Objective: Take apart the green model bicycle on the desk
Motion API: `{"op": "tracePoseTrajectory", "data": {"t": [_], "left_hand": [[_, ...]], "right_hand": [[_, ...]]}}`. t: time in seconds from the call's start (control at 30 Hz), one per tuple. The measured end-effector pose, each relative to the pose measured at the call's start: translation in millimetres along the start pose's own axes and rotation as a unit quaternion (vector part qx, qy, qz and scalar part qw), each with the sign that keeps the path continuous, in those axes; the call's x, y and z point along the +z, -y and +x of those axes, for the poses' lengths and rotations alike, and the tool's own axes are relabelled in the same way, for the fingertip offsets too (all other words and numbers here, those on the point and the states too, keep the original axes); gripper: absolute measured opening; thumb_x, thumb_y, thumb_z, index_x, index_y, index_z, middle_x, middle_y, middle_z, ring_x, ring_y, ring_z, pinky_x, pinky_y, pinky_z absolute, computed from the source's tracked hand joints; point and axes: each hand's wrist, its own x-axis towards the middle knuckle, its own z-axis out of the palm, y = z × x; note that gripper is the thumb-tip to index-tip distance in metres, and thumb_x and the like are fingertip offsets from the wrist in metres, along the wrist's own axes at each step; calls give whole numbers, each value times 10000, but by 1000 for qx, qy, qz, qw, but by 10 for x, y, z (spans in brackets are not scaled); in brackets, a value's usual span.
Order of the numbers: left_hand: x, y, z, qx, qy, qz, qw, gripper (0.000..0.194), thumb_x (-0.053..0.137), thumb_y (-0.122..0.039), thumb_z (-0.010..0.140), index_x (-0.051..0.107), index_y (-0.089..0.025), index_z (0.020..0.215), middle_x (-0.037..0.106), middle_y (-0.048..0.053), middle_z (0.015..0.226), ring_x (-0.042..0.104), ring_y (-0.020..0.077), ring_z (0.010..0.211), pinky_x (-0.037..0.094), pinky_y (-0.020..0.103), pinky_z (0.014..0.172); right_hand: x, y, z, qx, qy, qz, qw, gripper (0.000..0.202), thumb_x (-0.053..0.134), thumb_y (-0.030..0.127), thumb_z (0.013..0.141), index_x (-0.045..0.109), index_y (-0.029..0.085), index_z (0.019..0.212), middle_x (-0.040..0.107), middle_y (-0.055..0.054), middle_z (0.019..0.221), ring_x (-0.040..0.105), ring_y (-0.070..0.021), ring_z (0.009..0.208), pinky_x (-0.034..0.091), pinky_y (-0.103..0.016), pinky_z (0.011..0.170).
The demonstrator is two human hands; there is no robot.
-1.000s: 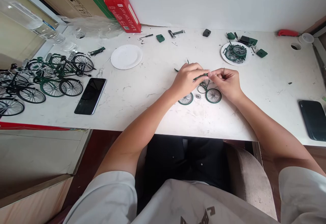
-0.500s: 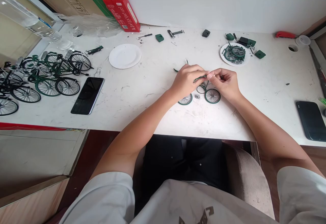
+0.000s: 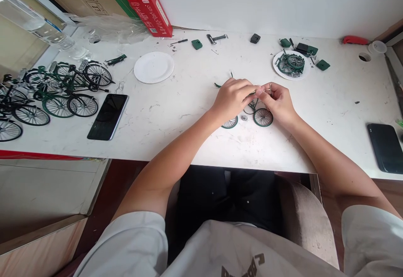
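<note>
1. the left hand (image 3: 232, 96) is bent over the table (image 3: 176, 121) with its back up. its fingers are nearly closed, and the tips seem to pinch a small green part (image 3: 253, 93), which the fingers mostly cover.
2. the right hand (image 3: 278, 100) comes from the other side, half curled. its thumb and forefinger are together and meet the left fingertips. a thin metal piece (image 3: 270, 87) stands up at its fingers; i cannot tell if it is held or worn.
3. the small green part is between the two hands, above the table. the little that shows of its long axis goes about from left to right, across the person. which end is its front, i cannot tell.
4. just under the fingers is a thin frame (image 3: 251, 106), partly hidden; its visible bar leans away from the person and to the right.
5. the right green wheel (image 3: 263, 117) lies flat near the frame. the left green wheel (image 3: 230, 122) is partly under the left hand, and a round silver part (image 3: 244, 118) is between the wheels.
6. beyond the left hand, a green strip (image 3: 217, 85) points out to the left.
</note>
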Motion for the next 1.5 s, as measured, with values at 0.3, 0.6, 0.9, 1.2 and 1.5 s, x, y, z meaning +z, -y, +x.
{"op": "tracePoseTrajectory", "data": {"t": [0.3, 0.6, 0.9, 1.2, 1.5], "left_hand": [[-100, -26, 13, -65, -75, -62, 993, 440, 771, -343, 1163, 674, -291, 1589, 852, 92, 1294, 827, 281, 1173, 616, 527, 1160], [1, -62, 51, -181, -121, -151, 964, 733, 823, -418, 1162, 421, -403, 1774, 792, 127, 1432, 825, 280, 1246, 672, 499, 1086], [6, -74, 35, -114, -27, -221, 968, 352, 628, -561, 1237, 767, -256, 1343, 870, 119, 1322, 856, 277, 1246, 687, 438, 1046], [-17, -27, 6, -110, 2, -230, 967, 408, 598, -668, 1225, 743, -298, 1319, 781, 54, 970, 779, 248, 926, 629, 438, 871], [53, 16, 10, -134, -62, -213, 966, 621, 409, -812, 1229, 728, -283, 1164, 697, 47, 903, 670, 215, 796, 541, 410, 750]], "right_hand": [[-45, 71, 40, 60, 6, 101, 993, 875, 914, 1086, 721, 530, 310, 849, 216, 95, 632, 184, -129, 551, 171, -349, 498], [-64, 175, 39, 105, 24, 133, 985, 791, 866, 1079, 782, 627, 339, 925, 191, 108, 574, 182, -158, 503, 178, -391, 462], [-36, 234, 12, 112, 82, 152, 979, 802, 820, 1090, 818, 676, 305, 899, 192, 122, 580, 166, -133, 499, 149, -367, 478], [-43, 165, 22, 109, 101, 146, 978, 784, 871, 1053, 796, 690, 296, 895, 192, 114, 600, 163, -131, 513, 151, -353, 472], [-17, 88, 3, 64, 64, 87, 992, 829, 911, 1068, 753, 698, 299, 977, 251, 94, 654, 233, -138, 549, 176, -346, 521]]}}
